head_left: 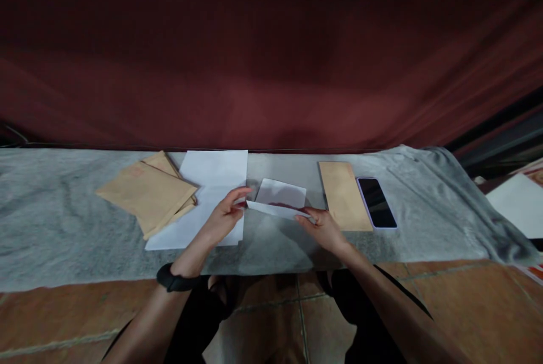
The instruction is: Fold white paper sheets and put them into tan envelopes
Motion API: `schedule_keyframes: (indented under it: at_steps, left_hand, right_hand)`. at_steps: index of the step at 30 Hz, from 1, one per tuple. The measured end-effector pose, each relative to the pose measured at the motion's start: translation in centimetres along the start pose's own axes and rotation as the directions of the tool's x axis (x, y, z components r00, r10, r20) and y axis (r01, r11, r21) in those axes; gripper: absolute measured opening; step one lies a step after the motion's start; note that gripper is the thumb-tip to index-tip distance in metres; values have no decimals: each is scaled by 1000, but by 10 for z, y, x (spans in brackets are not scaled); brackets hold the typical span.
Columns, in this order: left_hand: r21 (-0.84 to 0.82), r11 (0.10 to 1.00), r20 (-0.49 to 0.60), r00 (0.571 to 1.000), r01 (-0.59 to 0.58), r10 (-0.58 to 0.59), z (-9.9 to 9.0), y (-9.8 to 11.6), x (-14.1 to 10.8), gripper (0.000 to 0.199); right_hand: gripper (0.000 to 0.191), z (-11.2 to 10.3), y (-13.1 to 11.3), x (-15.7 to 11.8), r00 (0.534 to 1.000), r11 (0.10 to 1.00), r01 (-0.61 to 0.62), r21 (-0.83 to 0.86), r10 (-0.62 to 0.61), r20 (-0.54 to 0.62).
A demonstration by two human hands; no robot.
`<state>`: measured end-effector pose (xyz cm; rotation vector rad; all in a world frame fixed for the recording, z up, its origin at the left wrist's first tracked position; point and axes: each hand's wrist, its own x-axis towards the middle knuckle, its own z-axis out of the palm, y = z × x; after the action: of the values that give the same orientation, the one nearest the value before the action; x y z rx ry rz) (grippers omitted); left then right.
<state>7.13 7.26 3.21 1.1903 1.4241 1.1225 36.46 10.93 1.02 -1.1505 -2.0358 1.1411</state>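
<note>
A folded sheet of white paper (281, 191) is in front of me, its near flap raised as a narrow strip. My right hand (323, 229) pinches the right end of this flap between thumb and fingers. At the flap's left corner is my left hand (224, 216), its fingers apart and curved around that end; whether a fingertip touches the corner is hard to see. Below the left hand lie large white sheets (216, 169). Just right of my right hand, a brown envelope (345, 194) lies flat.
Several brown envelopes (146, 189) overlap the white sheets on the left. A phone in a purple case (376, 202) lies beside the right envelope. Grey cloth (55, 211) covers the narrow table, with a dark red curtain (271, 70) behind it. Tiled floor (271, 330) shows below.
</note>
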Motion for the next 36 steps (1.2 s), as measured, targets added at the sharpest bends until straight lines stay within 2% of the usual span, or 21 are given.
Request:
schedule_keyframes:
  at_steps: [3,6,9,13,17,20,23,26,28,33,36]
  left_hand:
    - [40,999,132,991,-16,11,5,-7,5,43]
    - [24,999,167,985,31,-35,16,-16,13,40]
    - [28,999,118,992,45,-49,28,-28,23,36]
    - [253,967,4,1000,24,-26,37,-39,28,32]
    - [529,847,-82,997,55,-13,46,-35,26,53]
    - [685,722,-92,995,92,-38,55,-25,22,65]
    - [788,605,-82,994,110,-74,63,-17,15,66]
    - [843,526,-61,993,107,-105,69,-11,8,61]
    - [856,506,-56,992,107,-116,71,-10,6,60]
    - [849,517,-43,990,106,-132,71,-9,4,57]
    - [868,485,-48,991,104,-125,70,-8,1,53]
  right_hand:
    - [34,6,13,6,990,991,-81,103,91,-105]
    - [33,8,23,13,972,978,-120,168,151,-182]
    - [31,9,26,16,960,982,-166,90,182,-212]
    - [48,9,22,14,939,951,-274,-140,233,-252]
    - [66,7,11,14,932,858,-346,-380,268,-242]
    - [67,6,3,15,933,794,-360,-490,302,-196]
    - [63,5,-1,15,936,752,-348,-559,314,-160]
    - [58,6,0,13,945,731,-319,-603,297,-140]
    - [54,7,1,12,956,727,-288,-623,255,-144]
    - [42,14,3,7,984,779,-152,-608,60,-169]
    - [42,21,4,3,984,831,-36,-555,-67,-165]
